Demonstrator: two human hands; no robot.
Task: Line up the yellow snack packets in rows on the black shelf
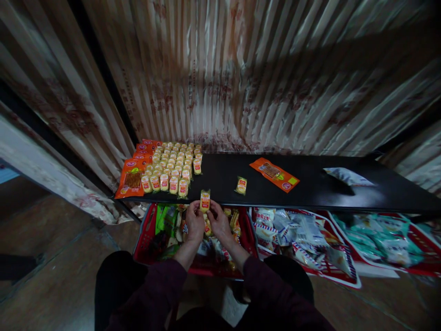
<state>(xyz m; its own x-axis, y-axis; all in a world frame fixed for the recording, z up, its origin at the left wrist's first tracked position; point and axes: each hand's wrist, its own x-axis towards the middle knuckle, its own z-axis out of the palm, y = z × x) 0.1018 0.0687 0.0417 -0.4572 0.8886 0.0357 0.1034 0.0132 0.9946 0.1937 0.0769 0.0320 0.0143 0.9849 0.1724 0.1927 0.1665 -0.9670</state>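
Between my left hand (195,221) and my right hand (218,222) is a small yellow snack packet (205,201) with a red and white label, upright at the shelf's front edge. The fingers of both hands pinch its lower sides. Beneath my hands, a red basket (144,239) holds green and yellow packets. Rows of matching snack packets (168,165) stand packed together on the black shelf (220,179), to the left of my hands. One loose snack packet (241,185) lies on the shelf to the right.
Orange snack bags (132,177) lie at the shelf's left end. Farther right are another orange bag (274,174) and a white-blue packet (347,177). Below stand a basket of white packets (303,234) and one of teal packets (386,239). A draped curtain (220,82) hangs behind.
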